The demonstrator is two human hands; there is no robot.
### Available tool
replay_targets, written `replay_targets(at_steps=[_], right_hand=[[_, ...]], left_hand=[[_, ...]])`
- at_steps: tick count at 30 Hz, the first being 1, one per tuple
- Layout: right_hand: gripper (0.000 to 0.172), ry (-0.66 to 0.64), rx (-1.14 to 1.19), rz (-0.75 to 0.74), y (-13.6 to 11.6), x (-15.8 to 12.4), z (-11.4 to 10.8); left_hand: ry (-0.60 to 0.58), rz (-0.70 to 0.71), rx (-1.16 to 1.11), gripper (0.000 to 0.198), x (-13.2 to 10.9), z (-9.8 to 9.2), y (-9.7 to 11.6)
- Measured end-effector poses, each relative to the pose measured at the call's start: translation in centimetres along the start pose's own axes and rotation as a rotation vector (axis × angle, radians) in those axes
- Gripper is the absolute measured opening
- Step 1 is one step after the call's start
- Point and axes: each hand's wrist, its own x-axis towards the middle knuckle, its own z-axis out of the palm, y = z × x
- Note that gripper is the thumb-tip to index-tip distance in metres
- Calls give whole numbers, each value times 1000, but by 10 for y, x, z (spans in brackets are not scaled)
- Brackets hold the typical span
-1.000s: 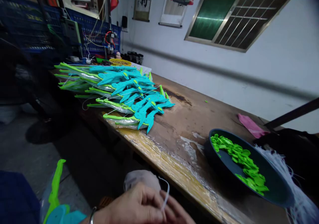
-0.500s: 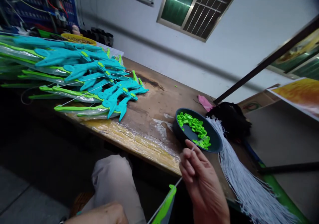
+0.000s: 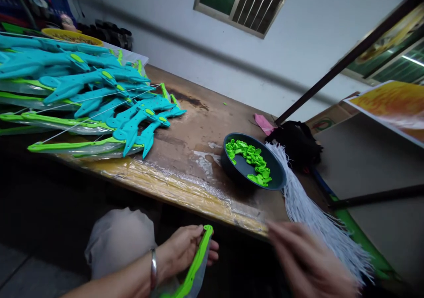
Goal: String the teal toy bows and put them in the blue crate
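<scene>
At the lower middle of the head view, my left hand (image 3: 185,247) is closed around the tip end of a toy bow's bright green limb (image 3: 196,262). Clear plastic runs along that limb, and its lower part leaves the picture at the bottom. Off to the right, my right hand (image 3: 311,258) is smeared by motion in front of the table edge. Whether its fingers hold anything cannot be made out. A dark round bowl (image 3: 247,176) of small green plastic pieces (image 3: 253,156) stands beyond it, beside a long bundle of white strings (image 3: 308,212).
Several teal and green toy bows (image 3: 130,126) are heaped on the left of the wooden table (image 3: 185,134). Behind them is a yellow basin (image 3: 73,36). A black bag (image 3: 294,143) and pink cloth (image 3: 264,124) lie near a slanting dark post (image 3: 344,55).
My right hand has left the string it was pinching by the green limb's tip and moved right. My left hand has come up into view on the limb. The camera view has shifted.
</scene>
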Motion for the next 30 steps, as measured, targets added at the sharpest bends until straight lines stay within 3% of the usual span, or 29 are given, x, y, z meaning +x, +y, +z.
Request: replay_targets(at_steps=[3, 7, 14, 30], right_hand=[[19, -142, -83, -166, 3, -11, 54], [14, -67, -176, -213, 8, -17, 86], [15, -14, -325, -245, 11, -20, 90], [18, -44, -419, -317, 11, -24, 100]], left_hand=[[-49, 59, -126, 31, 4, -2, -9], [-103, 148, -164, 31, 3, 0, -9], [-140, 235, -136, 39, -2, 15, -4], [-119, 271, -147, 35, -17, 33, 1]])
